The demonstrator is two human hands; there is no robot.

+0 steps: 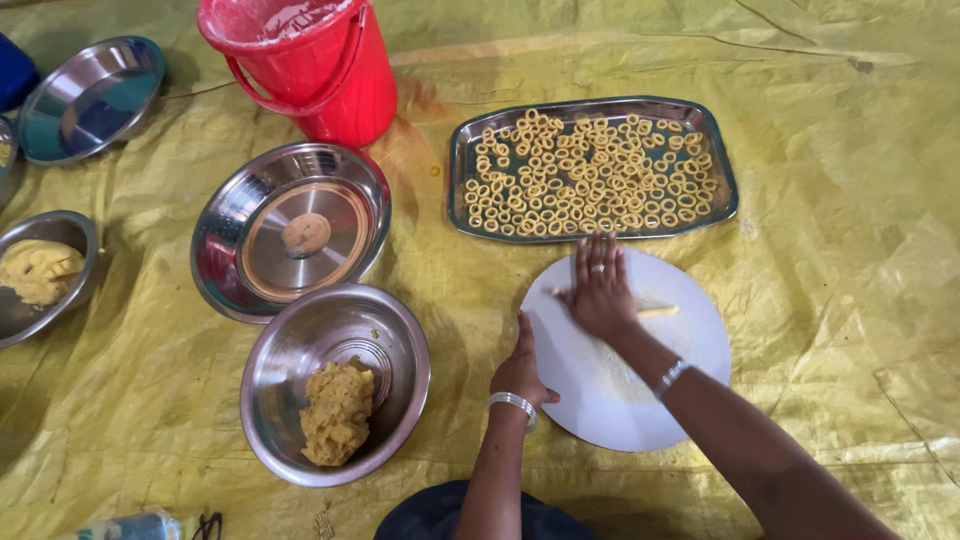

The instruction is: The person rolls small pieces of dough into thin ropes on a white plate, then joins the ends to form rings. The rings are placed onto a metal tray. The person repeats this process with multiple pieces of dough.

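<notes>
Yellow dough strip [655, 311] lies under the flat, open right hand [600, 290] on the white board [690, 370]; even pressure keeps it uniform. Left hand [520, 370], open, steadies the board's edge at centre frame.

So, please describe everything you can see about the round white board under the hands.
The round white board is a flat, smooth disc, plastic by its look, lying on the yellow sheet just below the steel tray of dough rings. A pale dusting like flour covers its middle. The right hand presses flat on a thin dough strip lying across it, while the left hand rests on its left edge.
</notes>
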